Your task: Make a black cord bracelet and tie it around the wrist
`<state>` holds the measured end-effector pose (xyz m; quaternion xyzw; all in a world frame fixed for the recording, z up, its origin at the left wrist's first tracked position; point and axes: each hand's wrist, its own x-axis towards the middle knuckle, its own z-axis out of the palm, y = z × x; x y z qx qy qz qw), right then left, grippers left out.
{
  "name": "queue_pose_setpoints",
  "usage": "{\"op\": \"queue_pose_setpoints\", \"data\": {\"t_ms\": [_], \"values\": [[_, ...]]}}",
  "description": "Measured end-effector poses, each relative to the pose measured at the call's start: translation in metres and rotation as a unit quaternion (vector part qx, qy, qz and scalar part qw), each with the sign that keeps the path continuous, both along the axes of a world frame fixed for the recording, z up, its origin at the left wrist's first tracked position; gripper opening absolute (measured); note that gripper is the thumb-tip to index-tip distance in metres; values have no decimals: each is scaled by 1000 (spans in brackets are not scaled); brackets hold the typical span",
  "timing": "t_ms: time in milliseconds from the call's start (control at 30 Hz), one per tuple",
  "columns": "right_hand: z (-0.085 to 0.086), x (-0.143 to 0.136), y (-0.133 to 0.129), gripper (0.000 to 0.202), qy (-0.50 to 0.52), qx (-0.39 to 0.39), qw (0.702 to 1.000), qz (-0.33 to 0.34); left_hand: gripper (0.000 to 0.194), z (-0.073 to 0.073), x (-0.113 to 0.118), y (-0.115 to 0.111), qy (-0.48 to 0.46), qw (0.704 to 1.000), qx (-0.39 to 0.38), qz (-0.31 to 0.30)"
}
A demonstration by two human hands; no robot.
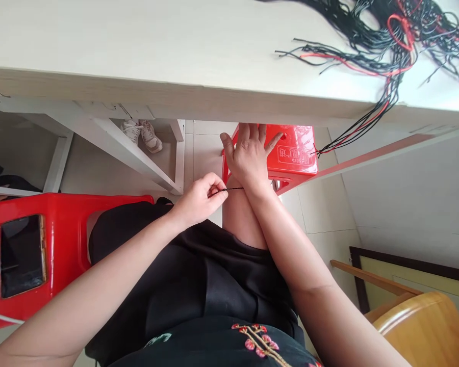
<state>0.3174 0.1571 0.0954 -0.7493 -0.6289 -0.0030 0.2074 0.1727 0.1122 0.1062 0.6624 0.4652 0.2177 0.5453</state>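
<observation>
My left hand [202, 198] is closed in a pinch on a thin black twisted cord [235, 188]. From those fingertips the cord runs right, across my bare leg [237, 216], and goes out of sight under my right wrist. Palm down with the fingers spread, my right hand [248, 158] lies over the knee; its fingertips reach the shadow of the table edge. Whatever is beneath this palm is hidden. A red plastic stool [300, 148] stands just beyond the right hand.
On the pale table [137, 41] lies a bundle of black and red cords [396, 61], some strands hanging over the edge. At left, a phone [22, 255] rests on another red stool [69, 219]. White shoes [149, 136] show under the table. A wooden chair [424, 326] stands at lower right.
</observation>
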Motion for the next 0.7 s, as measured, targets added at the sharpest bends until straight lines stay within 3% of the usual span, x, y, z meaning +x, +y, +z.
{"op": "queue_pose_setpoints", "data": {"t_ms": [533,700], "values": [[-1,3,1,58,5,-9,1000,-13,14,-5,0,3,26,996,79,-4],[-3,5,1,59,12,-4,1000,-13,16,-3,1,2,28,998,51,-13]]}}
